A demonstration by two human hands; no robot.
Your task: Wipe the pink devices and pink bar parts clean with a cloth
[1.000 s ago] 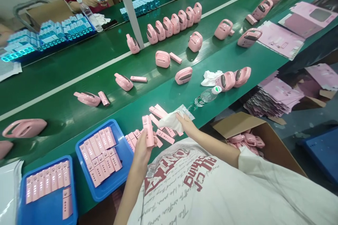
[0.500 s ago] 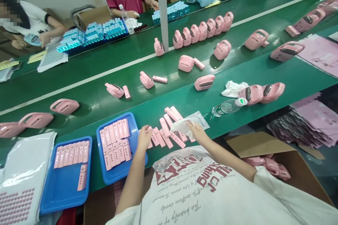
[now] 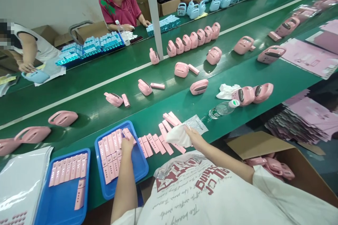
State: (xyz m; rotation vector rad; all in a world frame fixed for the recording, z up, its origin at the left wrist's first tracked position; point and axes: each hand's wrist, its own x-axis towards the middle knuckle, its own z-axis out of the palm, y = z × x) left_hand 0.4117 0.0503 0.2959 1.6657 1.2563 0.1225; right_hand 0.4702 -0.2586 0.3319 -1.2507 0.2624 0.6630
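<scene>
Shifted inward over blue rectangular plastic tray [image 3: 138, 163]: left hand [image 3: 127, 145], the nearer, fingers closed on one glossy pink oblong stick [image 3: 128, 133] at the upper row's right end, long axis slanting toward the tray's right wall; right hand [image 3: 194, 137], well apart, fingers pinching soft white cloth [image 3: 178, 136].

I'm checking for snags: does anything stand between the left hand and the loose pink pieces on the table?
Only something low: the right rim of the blue tray lies between the left hand, which is over that tray, and the loose pink pieces. Nothing else visible does; the white cloth is farther right.
</scene>
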